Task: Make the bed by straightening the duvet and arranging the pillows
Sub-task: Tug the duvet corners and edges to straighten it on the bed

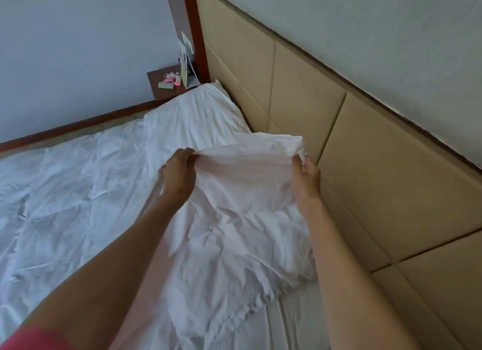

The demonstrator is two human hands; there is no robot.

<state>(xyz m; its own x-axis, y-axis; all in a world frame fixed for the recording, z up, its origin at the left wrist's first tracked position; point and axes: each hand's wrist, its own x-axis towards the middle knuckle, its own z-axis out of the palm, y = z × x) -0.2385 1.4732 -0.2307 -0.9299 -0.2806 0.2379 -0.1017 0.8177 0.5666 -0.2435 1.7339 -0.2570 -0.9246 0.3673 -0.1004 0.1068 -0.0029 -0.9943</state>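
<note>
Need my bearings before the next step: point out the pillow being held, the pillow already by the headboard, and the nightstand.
held pillow (245, 172), head view, middle of its striped case
far pillow (193, 117), head view, centre of its top
nightstand (159, 88), head view, front edge

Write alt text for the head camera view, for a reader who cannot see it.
Both hands grip a white pillow: the left hand and right hand hold its upper edge, lifting the pillow near a tan padded headboard. A second pillow lies beyond it, a rumpled white duvet to the left, and a small nightstand in the corner.
</note>
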